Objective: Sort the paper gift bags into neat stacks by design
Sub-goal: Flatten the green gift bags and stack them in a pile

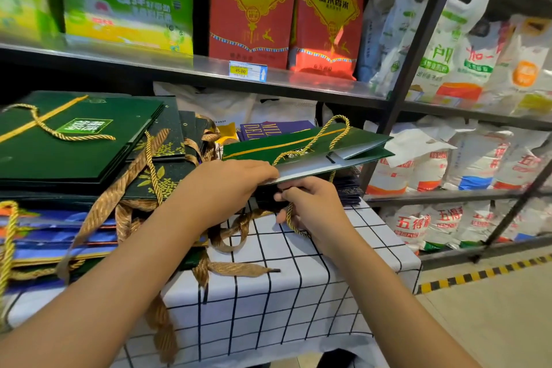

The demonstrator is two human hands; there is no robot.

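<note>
Head view: shelf price tag (247,70) reads "45.00" below red rice bags (254,6).

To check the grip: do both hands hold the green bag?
Yes, the left hand grips the green bag edge, the right hand its cord.

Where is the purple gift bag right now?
The purple gift bag lies at the back of the table, centre of view, partly hidden behind the green bag held in both hands.
</note>
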